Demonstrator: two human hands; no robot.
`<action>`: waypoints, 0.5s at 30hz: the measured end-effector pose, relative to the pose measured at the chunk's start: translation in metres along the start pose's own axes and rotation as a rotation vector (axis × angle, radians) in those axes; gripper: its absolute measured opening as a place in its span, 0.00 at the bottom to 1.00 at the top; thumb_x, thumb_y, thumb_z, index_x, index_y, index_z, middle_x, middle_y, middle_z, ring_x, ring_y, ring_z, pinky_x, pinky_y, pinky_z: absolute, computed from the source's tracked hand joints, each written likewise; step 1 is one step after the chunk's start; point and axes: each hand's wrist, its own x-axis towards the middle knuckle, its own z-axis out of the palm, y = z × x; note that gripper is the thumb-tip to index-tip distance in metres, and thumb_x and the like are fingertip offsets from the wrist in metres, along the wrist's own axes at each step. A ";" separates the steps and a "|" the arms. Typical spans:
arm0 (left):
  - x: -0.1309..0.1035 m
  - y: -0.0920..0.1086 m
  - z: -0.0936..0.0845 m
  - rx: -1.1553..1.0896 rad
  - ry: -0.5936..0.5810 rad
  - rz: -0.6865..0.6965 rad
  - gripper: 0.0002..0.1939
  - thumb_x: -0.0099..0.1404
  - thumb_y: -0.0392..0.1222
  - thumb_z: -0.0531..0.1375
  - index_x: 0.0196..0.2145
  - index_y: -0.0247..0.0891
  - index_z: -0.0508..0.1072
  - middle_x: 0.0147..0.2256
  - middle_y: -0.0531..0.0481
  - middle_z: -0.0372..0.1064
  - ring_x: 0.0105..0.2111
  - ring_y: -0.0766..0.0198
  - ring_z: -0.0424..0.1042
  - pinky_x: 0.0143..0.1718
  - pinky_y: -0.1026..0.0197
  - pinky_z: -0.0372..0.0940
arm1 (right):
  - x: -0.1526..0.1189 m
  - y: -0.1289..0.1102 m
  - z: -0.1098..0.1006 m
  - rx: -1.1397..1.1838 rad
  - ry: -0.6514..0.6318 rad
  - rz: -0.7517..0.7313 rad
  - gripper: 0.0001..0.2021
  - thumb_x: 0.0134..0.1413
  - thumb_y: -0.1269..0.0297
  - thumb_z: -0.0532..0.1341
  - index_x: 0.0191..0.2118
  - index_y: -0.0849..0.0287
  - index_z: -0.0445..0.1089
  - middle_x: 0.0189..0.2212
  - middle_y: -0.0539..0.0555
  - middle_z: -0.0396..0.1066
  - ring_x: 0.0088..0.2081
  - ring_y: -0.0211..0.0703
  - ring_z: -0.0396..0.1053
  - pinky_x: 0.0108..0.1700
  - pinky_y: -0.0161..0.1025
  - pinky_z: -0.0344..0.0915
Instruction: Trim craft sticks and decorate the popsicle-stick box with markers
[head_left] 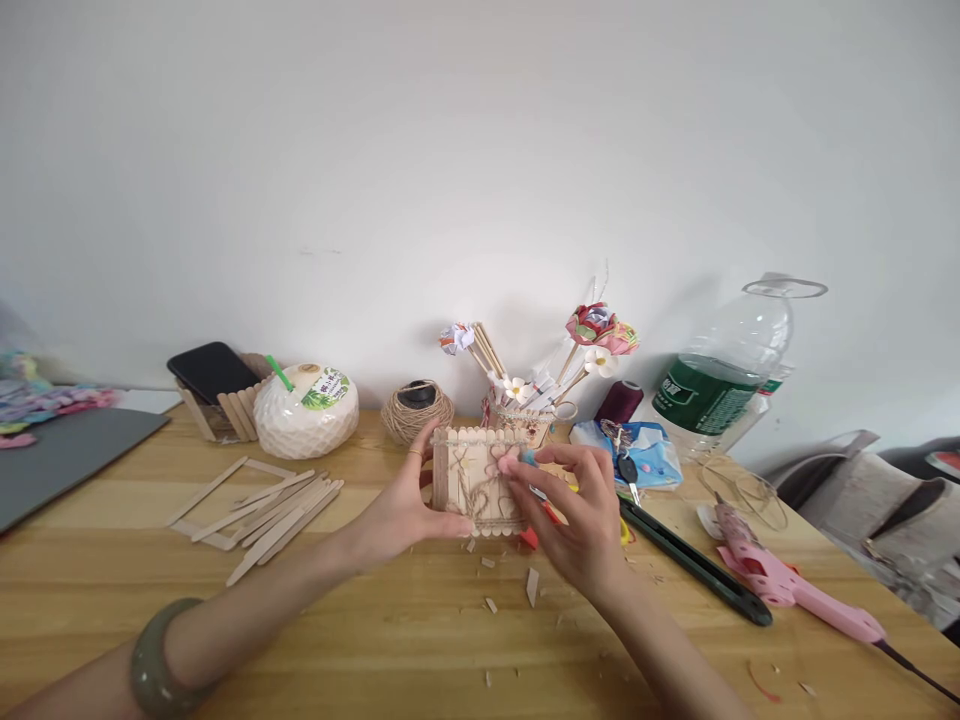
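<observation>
Stick box [474, 468] mid-frame, sticks upright; my left hand [401, 508] has fingers clamped on its left side, right hand [581, 512] at its front right, can't tell if pinching.

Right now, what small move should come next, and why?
Probably a gentle press of the twine decoration against the popsicle-stick box: the right hand has its fingertips at the decorated front, while the left hand holds the box's opposite side.
</observation>
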 end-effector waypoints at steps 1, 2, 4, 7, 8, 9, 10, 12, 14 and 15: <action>0.000 0.000 0.000 0.001 0.000 -0.001 0.60 0.45 0.37 0.70 0.62 0.48 0.31 0.63 0.41 0.42 0.58 0.52 0.53 0.55 0.50 0.57 | 0.000 0.000 0.000 -0.002 -0.002 -0.009 0.13 0.52 0.75 0.62 0.44 0.53 0.70 0.36 0.55 0.65 0.38 0.46 0.65 0.39 0.45 0.61; 0.000 0.000 0.000 0.002 0.000 -0.003 0.60 0.45 0.37 0.70 0.62 0.48 0.31 0.63 0.41 0.42 0.58 0.52 0.53 0.55 0.50 0.57 | 0.000 0.000 0.000 -0.003 -0.002 -0.019 0.13 0.52 0.75 0.62 0.44 0.54 0.69 0.37 0.56 0.66 0.38 0.46 0.65 0.39 0.45 0.61; -0.001 0.001 0.001 0.002 0.002 -0.008 0.61 0.45 0.36 0.69 0.62 0.47 0.30 0.63 0.40 0.41 0.58 0.52 0.53 0.55 0.50 0.56 | 0.000 -0.001 0.000 0.000 0.003 -0.031 0.13 0.51 0.74 0.63 0.43 0.55 0.69 0.37 0.56 0.69 0.38 0.46 0.65 0.39 0.45 0.62; -0.001 0.001 0.001 0.004 -0.016 -0.016 0.61 0.45 0.35 0.69 0.62 0.47 0.29 0.63 0.40 0.42 0.58 0.52 0.54 0.55 0.49 0.56 | 0.001 -0.004 0.001 0.029 0.001 -0.012 0.10 0.50 0.74 0.64 0.39 0.55 0.68 0.36 0.55 0.72 0.36 0.44 0.67 0.38 0.43 0.63; -0.001 0.001 0.001 0.004 -0.021 -0.019 0.61 0.46 0.35 0.69 0.62 0.47 0.28 0.62 0.40 0.42 0.57 0.52 0.55 0.55 0.49 0.56 | 0.001 -0.004 0.002 0.039 -0.006 0.001 0.09 0.50 0.74 0.63 0.37 0.55 0.68 0.34 0.53 0.73 0.35 0.43 0.67 0.37 0.41 0.64; 0.000 0.001 0.001 0.005 -0.021 -0.018 0.60 0.46 0.35 0.69 0.62 0.47 0.28 0.62 0.40 0.43 0.57 0.52 0.55 0.55 0.50 0.56 | 0.001 -0.004 0.002 0.045 -0.011 0.014 0.08 0.50 0.74 0.63 0.35 0.55 0.67 0.33 0.52 0.74 0.35 0.42 0.68 0.36 0.40 0.64; 0.000 0.001 0.000 0.007 -0.018 -0.012 0.60 0.46 0.35 0.69 0.62 0.47 0.28 0.62 0.40 0.43 0.57 0.53 0.55 0.55 0.50 0.55 | 0.001 -0.004 0.003 0.046 -0.013 0.031 0.08 0.50 0.75 0.63 0.33 0.55 0.66 0.31 0.51 0.74 0.34 0.41 0.68 0.36 0.39 0.64; 0.001 0.001 -0.001 0.011 0.000 0.008 0.60 0.46 0.35 0.69 0.62 0.48 0.29 0.62 0.40 0.43 0.58 0.53 0.55 0.56 0.51 0.55 | -0.001 -0.001 0.005 0.021 0.003 0.081 0.07 0.51 0.75 0.61 0.30 0.56 0.64 0.29 0.51 0.72 0.32 0.40 0.69 0.34 0.37 0.64; 0.001 0.002 -0.002 0.017 0.008 0.027 0.59 0.47 0.35 0.69 0.62 0.48 0.30 0.63 0.41 0.42 0.58 0.53 0.54 0.57 0.51 0.54 | -0.002 0.004 0.005 -0.034 0.030 0.161 0.06 0.51 0.76 0.59 0.31 0.57 0.65 0.26 0.51 0.69 0.28 0.39 0.67 0.29 0.35 0.63; 0.002 0.002 -0.003 0.018 0.008 0.034 0.59 0.47 0.35 0.69 0.62 0.49 0.30 0.63 0.41 0.41 0.58 0.53 0.54 0.57 0.51 0.54 | -0.003 0.007 0.005 -0.066 0.037 0.202 0.06 0.51 0.77 0.58 0.32 0.58 0.66 0.25 0.50 0.67 0.25 0.38 0.65 0.26 0.34 0.61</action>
